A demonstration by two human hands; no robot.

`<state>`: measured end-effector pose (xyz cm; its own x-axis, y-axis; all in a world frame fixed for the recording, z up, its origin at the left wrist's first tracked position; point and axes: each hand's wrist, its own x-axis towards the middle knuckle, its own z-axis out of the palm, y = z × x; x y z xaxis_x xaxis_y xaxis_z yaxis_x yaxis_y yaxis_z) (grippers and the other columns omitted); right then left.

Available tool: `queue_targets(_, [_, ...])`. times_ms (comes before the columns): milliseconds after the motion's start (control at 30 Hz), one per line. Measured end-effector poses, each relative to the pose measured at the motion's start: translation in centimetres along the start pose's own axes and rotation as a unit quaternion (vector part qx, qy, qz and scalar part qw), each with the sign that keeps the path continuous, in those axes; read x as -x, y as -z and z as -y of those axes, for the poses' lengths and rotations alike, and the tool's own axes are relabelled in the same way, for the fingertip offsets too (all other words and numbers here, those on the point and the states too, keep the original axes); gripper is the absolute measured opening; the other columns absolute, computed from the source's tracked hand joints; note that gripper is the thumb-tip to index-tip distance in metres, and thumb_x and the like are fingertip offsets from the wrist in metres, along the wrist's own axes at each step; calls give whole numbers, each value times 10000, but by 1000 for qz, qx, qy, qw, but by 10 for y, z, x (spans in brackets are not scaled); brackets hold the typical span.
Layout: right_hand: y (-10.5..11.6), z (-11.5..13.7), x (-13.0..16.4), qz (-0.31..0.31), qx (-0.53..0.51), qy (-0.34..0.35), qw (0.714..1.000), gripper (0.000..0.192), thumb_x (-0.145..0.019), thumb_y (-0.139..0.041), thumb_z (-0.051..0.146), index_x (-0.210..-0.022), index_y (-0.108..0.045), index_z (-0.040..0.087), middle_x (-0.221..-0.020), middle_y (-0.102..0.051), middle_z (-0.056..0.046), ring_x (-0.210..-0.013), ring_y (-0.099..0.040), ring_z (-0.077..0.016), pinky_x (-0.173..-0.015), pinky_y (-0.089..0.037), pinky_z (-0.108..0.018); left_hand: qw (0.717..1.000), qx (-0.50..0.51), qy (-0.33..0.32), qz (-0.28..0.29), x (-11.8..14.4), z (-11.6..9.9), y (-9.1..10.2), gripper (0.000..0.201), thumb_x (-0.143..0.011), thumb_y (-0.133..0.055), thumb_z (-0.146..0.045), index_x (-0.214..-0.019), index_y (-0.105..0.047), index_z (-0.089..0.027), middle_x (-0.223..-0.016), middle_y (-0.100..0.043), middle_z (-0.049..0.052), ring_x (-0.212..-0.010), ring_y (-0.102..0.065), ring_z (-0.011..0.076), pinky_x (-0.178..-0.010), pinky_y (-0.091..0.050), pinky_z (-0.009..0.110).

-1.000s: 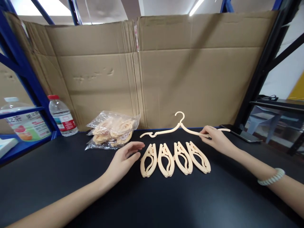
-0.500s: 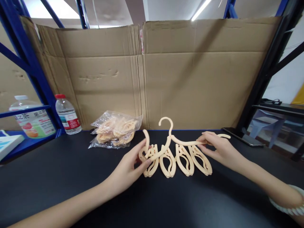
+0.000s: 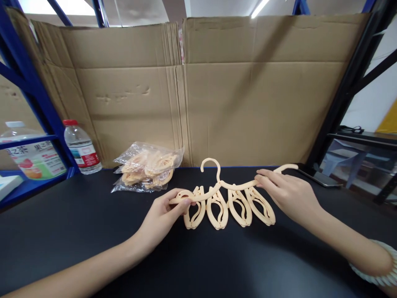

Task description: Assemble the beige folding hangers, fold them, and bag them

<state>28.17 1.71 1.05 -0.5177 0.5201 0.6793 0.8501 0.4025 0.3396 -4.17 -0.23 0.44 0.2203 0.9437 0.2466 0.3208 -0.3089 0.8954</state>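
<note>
A cream plastic hanger (image 3: pixel 231 185) with a hook on top is held level just above the black table (image 3: pixel 93 223). My left hand (image 3: pixel 161 217) pinches its left end. My right hand (image 3: pixel 287 194) grips its right arm, whose tip sticks out beyond my fingers. Under the hanger lie several cream folded hangers (image 3: pixel 229 205) side by side on the table, partly covered by the held one.
A clear plastic bag of more cream hangers (image 3: pixel 147 167) lies behind my left hand. A water bottle (image 3: pixel 81 148) and a larger bottle (image 3: pixel 29 155) stand at the left by a blue rack. A cardboard wall (image 3: pixel 198 95) closes the back. A dark phone (image 3: pixel 319 176) lies at right.
The hanger has come forward from the back of the table to above the row of folded hangers. My left hand, empty before, has taken hold of its left end, which has been lowered level.
</note>
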Motion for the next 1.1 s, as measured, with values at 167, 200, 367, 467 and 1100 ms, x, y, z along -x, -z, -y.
queue_targets(167, [-1, 3, 2, 2, -87, -9, 996, 285, -949, -386, 194, -998, -666, 210, -1214, -609, -136, -955, -646, -261, -744, -532, -385, 1000, 22, 11, -5, 2, -2, -2, 283, -846, -571, -433, -908, -639, -166, -731, -597, 13, -710, -563, 165, -688, -465, 273])
queue_targets(200, [-3, 4, 2, -10, -117, -13, 993, 285, -947, -389, 200, -1024, -662, 223, -1226, -596, -128, -956, -646, -251, -761, -539, -383, 1000, 26, 12, -5, 2, -3, -3, 279, -845, -573, -431, -902, -638, -165, -731, -594, 12, -707, -560, 162, -686, -464, 269])
queue_targets(367, [-10, 6, 1, -44, -331, -130, 934, 250, -907, -510, 311, -1126, -608, 239, -1130, -625, -101, -917, -652, -227, -824, -561, -398, 999, 49, 9, -14, 2, -1, -3, 265, -837, -601, -426, -911, -636, -174, -732, -597, 2, -726, -574, 154, -697, -467, 254])
queue_targets(467, [-11, 4, -3, 3, -479, -192, 856, 266, -846, -612, 365, -1068, -630, 221, -1012, -680, -77, -908, -658, -227, -854, -558, -396, 996, 79, 16, -32, 2, -1, -2, 260, -813, -644, -403, -940, -633, -177, -819, -642, 17, -816, -611, 165, -772, -481, 263])
queue_targets(1100, [31, 63, -5, 221, -700, -125, 667, 169, -900, -564, 336, -937, -662, 204, -948, -652, -49, -872, -618, -157, -813, -517, -309, 981, 177, 65, 47, 21, -23, -26, 239, -752, -720, -307, -908, -617, -159, -915, -676, 46, -782, -652, 165, -674, -542, 260])
